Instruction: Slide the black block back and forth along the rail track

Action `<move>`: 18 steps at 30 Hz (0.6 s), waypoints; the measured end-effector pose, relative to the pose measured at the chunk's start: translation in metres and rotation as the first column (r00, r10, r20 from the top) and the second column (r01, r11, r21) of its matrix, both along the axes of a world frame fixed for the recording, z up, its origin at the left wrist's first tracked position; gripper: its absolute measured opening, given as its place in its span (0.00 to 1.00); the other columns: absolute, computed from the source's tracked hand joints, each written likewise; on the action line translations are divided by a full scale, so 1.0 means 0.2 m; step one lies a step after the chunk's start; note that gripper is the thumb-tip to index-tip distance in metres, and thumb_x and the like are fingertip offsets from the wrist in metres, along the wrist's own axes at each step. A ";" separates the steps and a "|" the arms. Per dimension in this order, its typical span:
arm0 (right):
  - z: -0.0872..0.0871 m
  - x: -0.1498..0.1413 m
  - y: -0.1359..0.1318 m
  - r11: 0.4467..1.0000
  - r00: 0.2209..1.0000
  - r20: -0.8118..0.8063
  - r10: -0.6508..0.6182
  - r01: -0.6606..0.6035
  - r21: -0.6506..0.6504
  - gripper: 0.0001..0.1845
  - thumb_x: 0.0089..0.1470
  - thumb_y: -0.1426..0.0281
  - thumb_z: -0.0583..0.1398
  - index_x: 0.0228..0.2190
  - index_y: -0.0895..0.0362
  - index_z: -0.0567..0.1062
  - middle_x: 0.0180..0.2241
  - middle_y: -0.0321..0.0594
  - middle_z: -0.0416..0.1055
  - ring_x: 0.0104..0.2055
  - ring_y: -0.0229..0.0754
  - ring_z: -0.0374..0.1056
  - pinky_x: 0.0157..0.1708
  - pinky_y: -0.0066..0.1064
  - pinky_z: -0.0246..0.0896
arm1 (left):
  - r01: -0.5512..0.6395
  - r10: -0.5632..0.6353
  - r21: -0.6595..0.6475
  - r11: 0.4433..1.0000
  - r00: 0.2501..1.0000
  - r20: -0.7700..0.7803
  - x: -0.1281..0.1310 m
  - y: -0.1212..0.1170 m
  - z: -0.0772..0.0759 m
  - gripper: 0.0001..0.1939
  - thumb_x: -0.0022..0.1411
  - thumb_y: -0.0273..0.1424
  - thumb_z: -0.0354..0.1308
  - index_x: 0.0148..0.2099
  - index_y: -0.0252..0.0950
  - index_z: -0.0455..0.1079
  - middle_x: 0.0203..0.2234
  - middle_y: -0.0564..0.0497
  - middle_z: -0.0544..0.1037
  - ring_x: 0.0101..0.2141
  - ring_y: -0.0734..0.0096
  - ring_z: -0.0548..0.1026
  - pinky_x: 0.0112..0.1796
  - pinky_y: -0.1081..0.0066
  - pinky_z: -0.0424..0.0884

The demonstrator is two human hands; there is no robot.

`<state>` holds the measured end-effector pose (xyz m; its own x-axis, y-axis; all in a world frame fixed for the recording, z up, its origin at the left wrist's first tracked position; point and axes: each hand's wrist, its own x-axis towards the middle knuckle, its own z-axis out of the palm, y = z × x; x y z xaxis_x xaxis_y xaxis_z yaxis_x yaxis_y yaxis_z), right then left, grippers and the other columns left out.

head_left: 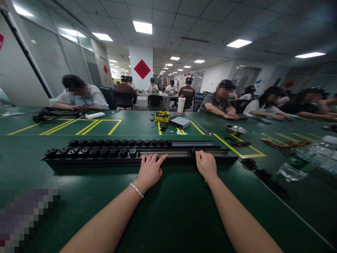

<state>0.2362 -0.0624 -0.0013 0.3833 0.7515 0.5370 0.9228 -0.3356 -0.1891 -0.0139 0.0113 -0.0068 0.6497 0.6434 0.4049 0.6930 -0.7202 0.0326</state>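
A long black power track [105, 162] lies across the green table in front of me. Black socket modules [113, 152] stand in a row along its left half. My left hand [151, 169] rests on the track's near edge with fingers spread, just right of that row. Farther right, my right hand [206, 164] has its fingers closed on a single black socket module [193, 152] set at the track's channel; the hand partly hides it. Behind lies a second black track [193, 143], its modules filling the left and middle.
Loose black parts [265, 175] and a plastic bottle [297, 163] lie to the right. A metal bowl [235, 129], a grey box [180, 122], a yellow item with cables [162, 116] and a white bottle [181, 105] stand beyond the tracks. Other people sit across the table.
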 end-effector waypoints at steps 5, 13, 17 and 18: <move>0.00 0.00 0.00 1.000 1.000 -0.010 -0.003 0.003 -0.004 0.21 0.62 0.63 0.44 0.22 0.54 0.66 0.23 0.40 0.70 0.29 0.42 0.65 0.37 0.34 0.49 | -0.007 0.007 -0.008 1.000 1.000 -0.008 0.00 0.00 0.01 0.32 0.57 0.29 0.52 0.63 0.51 0.53 0.52 0.48 0.68 0.52 0.58 0.63 0.55 0.54 0.50; 0.00 0.00 0.00 0.999 0.999 0.038 -0.036 0.036 0.002 0.20 0.61 0.63 0.46 0.23 0.55 0.68 0.22 0.40 0.70 0.29 0.41 0.64 0.36 0.32 0.47 | -0.001 0.001 0.011 1.000 1.000 0.001 0.00 0.00 0.00 0.31 0.57 0.29 0.52 0.63 0.51 0.54 0.52 0.48 0.68 0.51 0.59 0.64 0.54 0.54 0.51; -0.01 0.00 0.00 0.999 0.998 0.041 -0.046 0.046 -0.001 0.20 0.62 0.63 0.46 0.23 0.56 0.68 0.23 0.40 0.70 0.30 0.41 0.64 0.36 0.32 0.47 | 0.001 -0.001 0.016 1.000 1.000 0.000 0.00 0.00 0.00 0.32 0.56 0.29 0.52 0.63 0.51 0.53 0.52 0.49 0.68 0.51 0.59 0.64 0.54 0.54 0.51; 0.00 0.00 0.00 0.999 0.998 0.041 -0.048 0.048 -0.001 0.20 0.62 0.63 0.46 0.23 0.56 0.68 0.23 0.40 0.70 0.30 0.41 0.64 0.36 0.32 0.47 | 0.001 -0.001 0.017 1.000 1.000 -0.001 0.00 0.00 0.00 0.32 0.56 0.29 0.52 0.63 0.51 0.53 0.52 0.49 0.68 0.51 0.59 0.64 0.54 0.54 0.51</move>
<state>0.2359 -0.0621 -0.0023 0.3968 0.7338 0.5514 0.9126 -0.3802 -0.1507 -0.0140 0.0116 -0.0076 0.6506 0.6358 0.4152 0.6922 -0.7214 0.0202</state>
